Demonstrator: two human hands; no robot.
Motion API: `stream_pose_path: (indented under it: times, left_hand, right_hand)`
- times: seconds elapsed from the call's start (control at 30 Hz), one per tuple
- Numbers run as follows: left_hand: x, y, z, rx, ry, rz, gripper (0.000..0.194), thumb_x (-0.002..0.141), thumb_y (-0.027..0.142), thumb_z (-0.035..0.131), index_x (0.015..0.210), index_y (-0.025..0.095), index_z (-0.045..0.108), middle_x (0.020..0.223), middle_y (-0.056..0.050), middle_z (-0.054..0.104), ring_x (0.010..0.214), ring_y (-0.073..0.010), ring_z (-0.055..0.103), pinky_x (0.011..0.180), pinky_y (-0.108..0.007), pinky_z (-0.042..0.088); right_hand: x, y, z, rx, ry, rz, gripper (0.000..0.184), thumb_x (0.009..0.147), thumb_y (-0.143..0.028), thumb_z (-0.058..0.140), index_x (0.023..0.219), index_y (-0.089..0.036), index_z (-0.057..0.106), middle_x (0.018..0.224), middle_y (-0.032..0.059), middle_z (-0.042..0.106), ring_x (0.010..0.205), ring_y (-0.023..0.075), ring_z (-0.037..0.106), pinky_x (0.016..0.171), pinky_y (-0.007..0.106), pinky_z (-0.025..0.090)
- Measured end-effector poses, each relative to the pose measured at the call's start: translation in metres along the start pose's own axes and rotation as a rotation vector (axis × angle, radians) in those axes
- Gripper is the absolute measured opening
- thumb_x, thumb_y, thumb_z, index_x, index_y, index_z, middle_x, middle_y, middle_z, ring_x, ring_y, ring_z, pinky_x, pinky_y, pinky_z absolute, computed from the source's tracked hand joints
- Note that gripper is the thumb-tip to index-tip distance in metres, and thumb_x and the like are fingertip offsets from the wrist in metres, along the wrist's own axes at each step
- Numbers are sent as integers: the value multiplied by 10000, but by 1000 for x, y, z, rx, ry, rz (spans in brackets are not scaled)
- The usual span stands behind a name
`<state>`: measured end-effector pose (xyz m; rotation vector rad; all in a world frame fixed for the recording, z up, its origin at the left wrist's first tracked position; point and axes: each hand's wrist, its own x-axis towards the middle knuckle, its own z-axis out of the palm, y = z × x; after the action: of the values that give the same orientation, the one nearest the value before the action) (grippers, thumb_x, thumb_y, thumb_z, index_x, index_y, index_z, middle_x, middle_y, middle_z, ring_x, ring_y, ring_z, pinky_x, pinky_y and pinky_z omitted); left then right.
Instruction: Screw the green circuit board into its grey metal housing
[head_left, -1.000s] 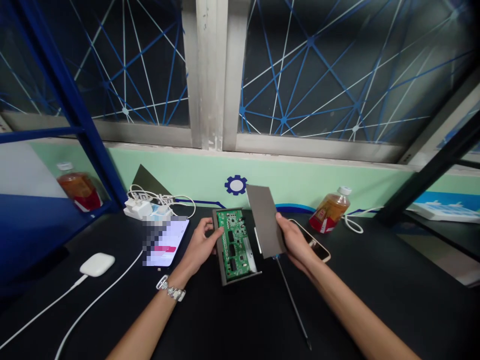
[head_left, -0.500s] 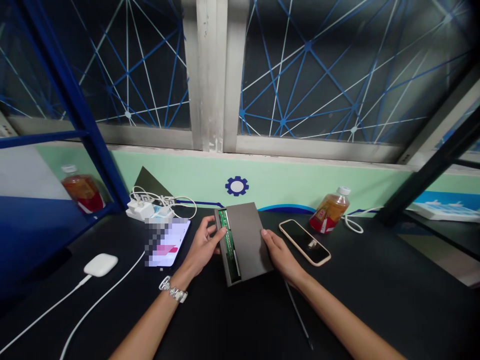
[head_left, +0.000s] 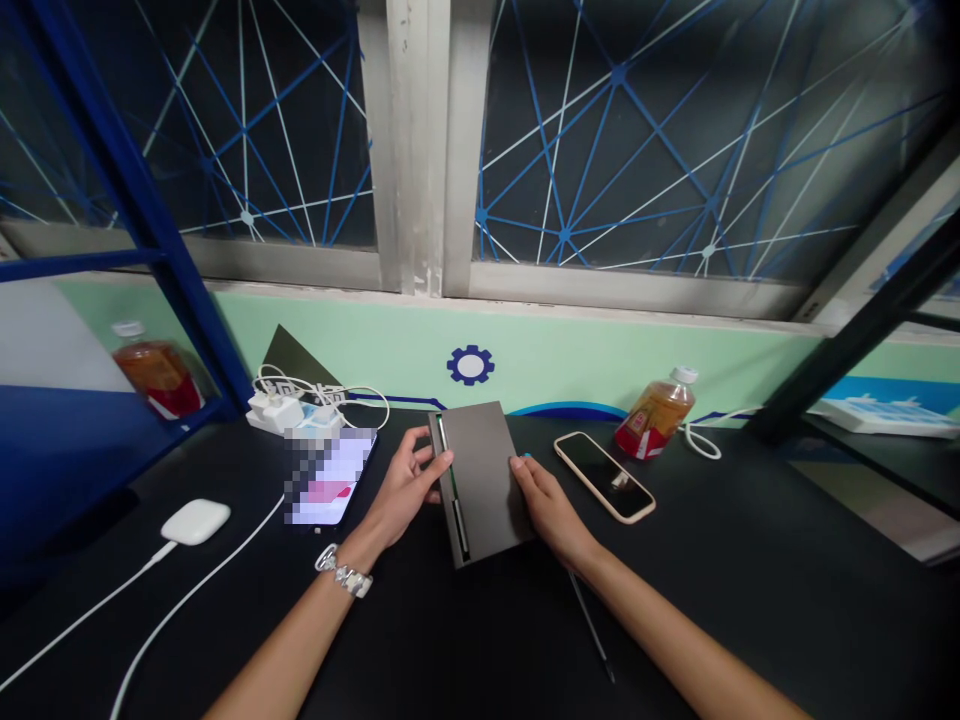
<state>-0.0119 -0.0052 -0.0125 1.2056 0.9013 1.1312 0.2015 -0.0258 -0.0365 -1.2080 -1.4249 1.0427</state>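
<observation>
Now your grey metal cover [head_left: 484,470] lies flat over the casing [head_left: 442,450] on the black desk [head_left: 750,570], with only a narrow strip of green circuit board [head_left: 453,490] showing along its left edge. Your left hand [head_left: 405,488] is spread, fingertips at that edge; your right hand [head_left: 547,510] rests with fingers together against the cover's right side. A thin screwdriver [head_left: 591,628] lies just beside your right forearm.

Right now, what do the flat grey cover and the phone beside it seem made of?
The flat grey cover looks like matte painted metal: dull, even surface, thin edges; it could be plastic. The phone looks like glossy glass, since it reflects light, in a pale gold frame, perhaps metal.
</observation>
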Motion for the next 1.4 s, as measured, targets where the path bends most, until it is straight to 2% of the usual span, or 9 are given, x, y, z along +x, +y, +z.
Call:
stream_pose_path:
  times: [0.27,0.43,0.57,0.67,0.77,0.9,1.03,1.2,1.4]
  left_hand:
    - [-2,1,3,1,0,8,551,806,460,679,1243,251,418,1113,-97,670,736,-151,664,491,-176,458]
    - [-2,-1,5,-39,-28,9,533,816,452,675,1230,251,406,1107,-88,667,686,-130,645,487,-177,454]
    - [-2,-2,6,-72,-19,12,535,812,450,684,1230,246,420,1080,-80,670,677,-123,634,492,-177,449]
    - [0,-1,4,-74,-3,40,512,833,466,654,1243,257,430,1062,-66,672,688,-124,627,506,-180,451]
    - [4,2,-7,62,48,89,469,859,507,593,1246,265,489,1067,-57,670,761,-158,637,534,-204,474]
    - [11,7,-41,535,173,299,346,910,479,494,1017,196,661,992,-74,672,880,-213,622,723,-292,507]
    - [14,5,-74,995,24,328,163,829,348,612,864,202,674,841,-47,649,786,-200,596,748,-310,457]
    - [16,-8,-92,1144,-43,230,123,749,257,661,859,204,668,855,-50,625,778,-210,584,709,-307,432]
    - [17,-15,-92,1156,-88,197,76,755,190,601,774,196,675,800,-50,614,743,-203,579,693,-297,419]
  right_hand:
    - [0,-5,0,-47,-16,-9,414,920,-582,440,877,-195,579,794,-1,569,726,160,522,692,258,443]
    - [-1,-7,2,-26,-69,-6,404,913,-576,459,873,-198,594,832,8,620,812,184,575,789,294,474]
    - [-6,-19,0,115,-145,68,388,891,-542,523,1112,-235,608,993,44,654,923,228,621,805,352,533]
    - [-13,-35,-2,360,-365,254,659,825,-430,651,1409,-380,348,1228,75,591,907,267,661,572,376,599]
    - [-17,-47,-4,486,-457,261,822,768,-291,715,1444,-406,262,1206,59,606,869,254,686,589,416,623]
    - [-14,-48,-9,411,-371,173,817,776,-290,716,1462,-360,278,1046,38,678,797,232,701,659,446,623]
    - [-8,-41,-17,168,-211,0,751,812,-331,667,1475,-321,314,1279,81,609,1010,296,665,714,450,620]
    - [-8,-38,-21,-300,-80,-368,558,875,-216,559,1421,-271,458,1402,47,538,1291,278,503,1087,478,408]
    - [-8,-29,-18,-600,-196,-514,695,806,-47,475,1439,-328,424,1431,1,512,1320,237,482,1113,460,387]
